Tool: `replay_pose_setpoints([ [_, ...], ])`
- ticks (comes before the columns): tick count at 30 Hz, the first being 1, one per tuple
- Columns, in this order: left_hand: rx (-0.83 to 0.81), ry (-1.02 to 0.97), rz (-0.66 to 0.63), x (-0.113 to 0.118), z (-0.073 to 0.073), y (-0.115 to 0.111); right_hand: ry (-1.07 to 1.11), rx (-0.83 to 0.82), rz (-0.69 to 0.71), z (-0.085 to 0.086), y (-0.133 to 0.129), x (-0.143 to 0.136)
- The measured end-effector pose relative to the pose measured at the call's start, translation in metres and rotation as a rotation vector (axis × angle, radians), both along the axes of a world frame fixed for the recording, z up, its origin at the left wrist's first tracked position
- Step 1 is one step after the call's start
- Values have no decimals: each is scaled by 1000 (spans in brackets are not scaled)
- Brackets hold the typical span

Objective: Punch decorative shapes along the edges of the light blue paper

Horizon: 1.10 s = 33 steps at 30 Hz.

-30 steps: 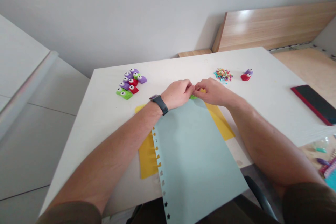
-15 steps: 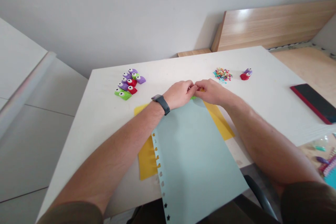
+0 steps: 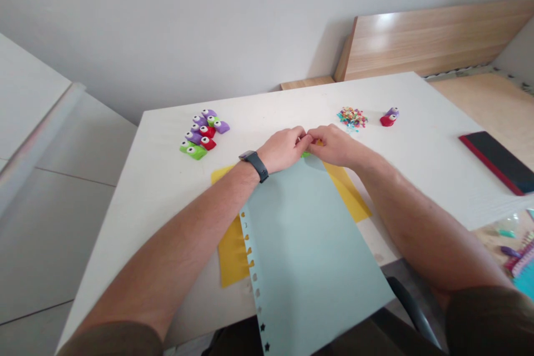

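A pale blue-green sheet of paper (image 3: 312, 250) slants across the middle, its near end past the table's front edge. Punched shapes, among them stars, run down its left margin. At its far end my left hand (image 3: 286, 147) and my right hand (image 3: 331, 144) meet with bent fingers closed. Between and below the fingertips shows part of a small green shape punch (image 3: 306, 154), mostly hidden by my hands. A dark watch (image 3: 255, 164) is on my left wrist. Yellow paper (image 3: 348, 194) lies under the sheet, showing at both sides.
Several purple, green and red shape punches (image 3: 206, 130) stand in a cluster at the back left. A heap of colourful paper confetti (image 3: 352, 117) and two more punches (image 3: 389, 117) are at the back right. A black-and-red flat case (image 3: 498, 161) lies at the right edge.
The camera view shifts slightly. Both hands stay together at the far end of the sheet, with only tiny finger movement.
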<state>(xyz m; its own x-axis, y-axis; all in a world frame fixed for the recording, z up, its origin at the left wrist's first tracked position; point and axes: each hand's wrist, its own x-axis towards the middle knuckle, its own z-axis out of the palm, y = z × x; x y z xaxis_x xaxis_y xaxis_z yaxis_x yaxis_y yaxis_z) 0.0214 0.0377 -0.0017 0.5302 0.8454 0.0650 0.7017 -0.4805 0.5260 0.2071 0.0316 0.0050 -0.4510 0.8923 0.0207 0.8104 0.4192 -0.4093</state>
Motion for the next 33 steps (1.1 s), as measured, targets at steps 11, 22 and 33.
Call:
replay_pose_setpoints([
  [11, -36, -18, 4, -2, 0, 2, -54, 7, 13, 7, -2, -1],
  [22, -52, 10, -6, -4, 5, 1, -53, -13, -5, 8, -4, -1],
  [33, -162, 0, 19, -25, 7, 2, -31, -36, -49, 9, -5, -3],
])
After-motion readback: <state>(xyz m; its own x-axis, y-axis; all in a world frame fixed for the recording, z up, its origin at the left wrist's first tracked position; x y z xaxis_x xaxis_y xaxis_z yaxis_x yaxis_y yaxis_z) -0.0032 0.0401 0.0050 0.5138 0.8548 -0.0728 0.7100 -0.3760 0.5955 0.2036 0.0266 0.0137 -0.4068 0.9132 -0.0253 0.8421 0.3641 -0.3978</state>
